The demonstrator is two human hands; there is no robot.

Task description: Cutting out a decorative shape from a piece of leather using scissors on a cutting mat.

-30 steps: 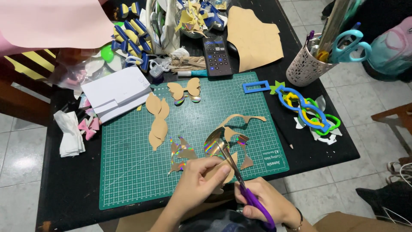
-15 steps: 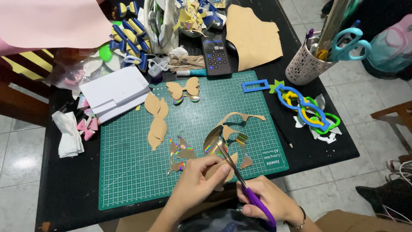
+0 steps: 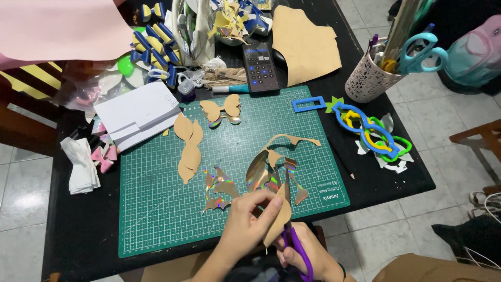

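Left hand [image 3: 245, 222] pinches a tan-backed holographic sheet piece [image 3: 276, 219] at the near edge of the counter [image 3: 78, 230], over the near edge of the green cutting mat [image 3: 156, 209]. Right hand [image 3: 305, 256] is closed around purple-handled scissors [image 3: 293, 240], blades up into the piece. Left fingertips [image 3: 269, 201] sit just beside the blades, so a nick looks possible if the cut runs on. Piece is held by one side only; it may twist and the cut wander off line. Holographic offcuts [image 3: 218, 188] lie near on the mat and could get swept off the near edge. Tan cut shapes [image 3: 189, 149] rest mid-mat, well apart.
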